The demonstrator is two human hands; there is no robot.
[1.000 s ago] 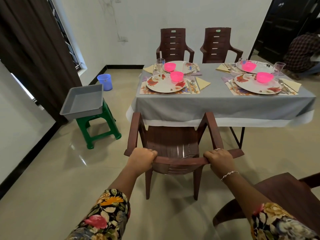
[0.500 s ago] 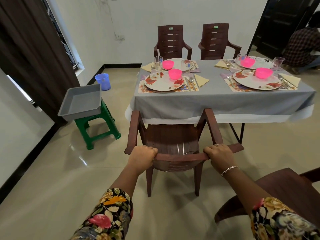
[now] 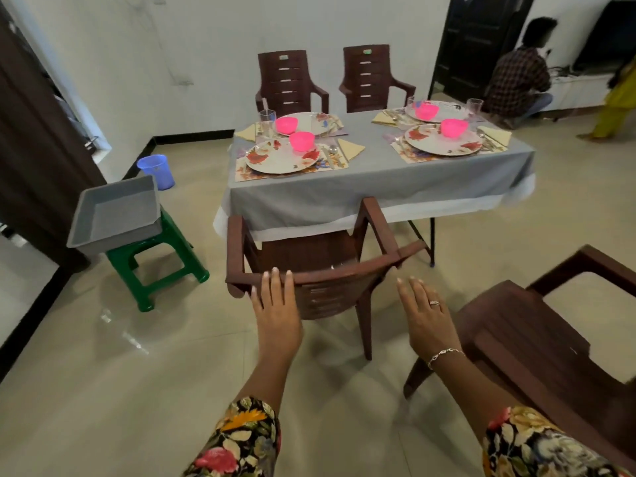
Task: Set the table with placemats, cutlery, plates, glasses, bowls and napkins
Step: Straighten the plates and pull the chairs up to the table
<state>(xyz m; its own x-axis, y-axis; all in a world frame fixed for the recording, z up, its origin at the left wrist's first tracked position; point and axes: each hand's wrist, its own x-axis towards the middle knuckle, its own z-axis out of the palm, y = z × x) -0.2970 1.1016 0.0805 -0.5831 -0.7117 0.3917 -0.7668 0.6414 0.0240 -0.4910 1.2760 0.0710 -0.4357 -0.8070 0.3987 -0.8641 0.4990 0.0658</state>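
While fingers are being held straight, the near chair [image 3: 344, 271] is being touched by the left grip [image 3: 275, 304], the right grip [image 3: 425, 311] empty just beside it; upper centre, the desk [image 3: 371, 187] is being judged fully laid, so the spare chair [image 3: 516, 325], lower right, is being called for.

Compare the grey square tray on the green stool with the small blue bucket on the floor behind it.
The grey square tray is shallow and straight-sided; the small blue bucket is round and deeper. The tray sits raised on the green plastic stool; the bucket stands on the floor near the wall. Both are open-topped and stand left of the grey-clothed table.
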